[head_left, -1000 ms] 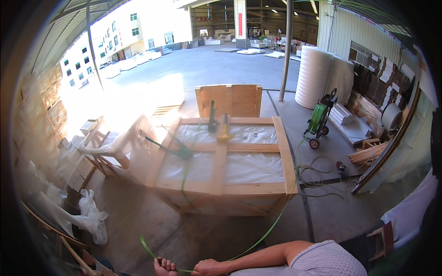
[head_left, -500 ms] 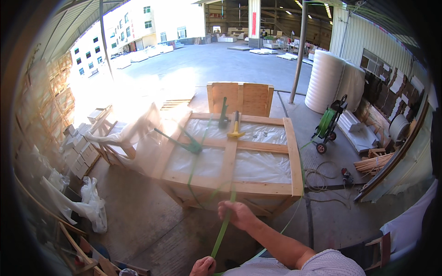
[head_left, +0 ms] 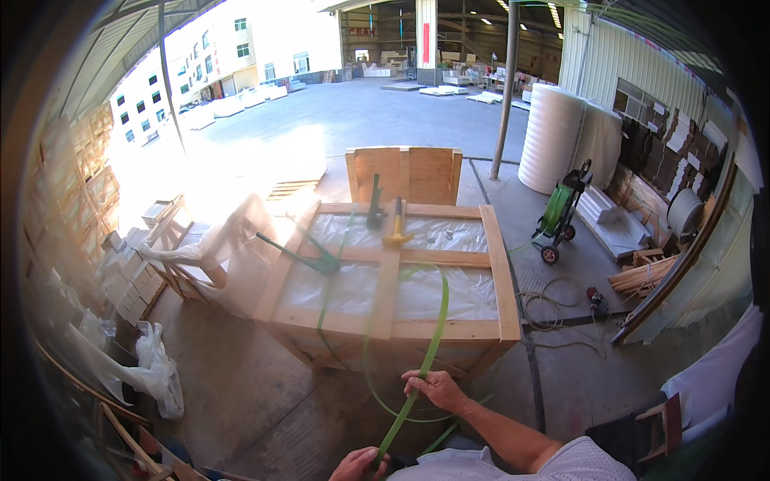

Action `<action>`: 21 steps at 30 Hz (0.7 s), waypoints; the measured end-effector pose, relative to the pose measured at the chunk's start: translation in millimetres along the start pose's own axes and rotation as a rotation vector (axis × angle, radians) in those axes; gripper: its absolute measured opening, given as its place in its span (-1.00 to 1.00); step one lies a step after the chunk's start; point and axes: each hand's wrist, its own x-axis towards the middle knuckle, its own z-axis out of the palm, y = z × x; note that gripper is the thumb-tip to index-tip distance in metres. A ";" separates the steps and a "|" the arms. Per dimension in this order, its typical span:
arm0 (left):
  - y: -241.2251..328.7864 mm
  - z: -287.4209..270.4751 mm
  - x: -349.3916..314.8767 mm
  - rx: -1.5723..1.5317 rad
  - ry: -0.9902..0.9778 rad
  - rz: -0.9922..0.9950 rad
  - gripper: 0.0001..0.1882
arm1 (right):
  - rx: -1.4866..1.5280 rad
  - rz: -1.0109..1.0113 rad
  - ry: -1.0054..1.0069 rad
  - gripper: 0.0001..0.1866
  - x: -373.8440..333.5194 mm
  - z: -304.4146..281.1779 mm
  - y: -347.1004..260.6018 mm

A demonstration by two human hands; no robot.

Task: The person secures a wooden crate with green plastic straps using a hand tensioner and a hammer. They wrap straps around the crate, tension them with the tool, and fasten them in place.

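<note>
My right hand (head_left: 433, 390) pinches a green packing strap (head_left: 434, 346) in front of the wooden crate (head_left: 461, 329). Lower down, at the bottom edge, my left hand (head_left: 358, 464) is closed on the same strap. Above my right hand the strap arcs up over the crate's near edge and curls back in a loose loop. Another green strap (head_left: 323, 309) crosses the crate top on the left and hangs down its front. Lying on the crate are a yellow hammer (head_left: 397, 232), a green long-handled strapping tool (head_left: 321, 261) and a second green tool (head_left: 374, 210).
A strap reel cart (head_left: 559, 212) stands right of the crate, beside a coiled hose (head_left: 545, 301) on the floor. White foam rolls (head_left: 553, 140) are behind it. Left are a film-wrapped wooden frame (head_left: 233, 252) and crumpled plastic (head_left: 159, 373). A wooden panel (head_left: 405, 172) stands behind the crate.
The strap's free part has swung up into a taller arc over the crate's near edge. My right hand has shifted slightly right and down. The whole view has turned slightly.
</note>
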 end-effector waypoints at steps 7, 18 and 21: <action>-10.8 -1.2 45.3 0.580 0.033 -0.036 -0.71 | -0.551 0.115 -0.036 -0.71 -42.5 38.6 86.0; -65.6 -106.9 -10.7 0.170 0.031 -0.034 -0.78 | 0.906 0.163 0.089 -0.67 7.4 -64.3 -0.5; -53.1 -109.4 -7.4 0.171 -0.084 -0.180 -0.80 | 0.726 0.148 -0.017 -0.67 13.4 -64.0 -30.8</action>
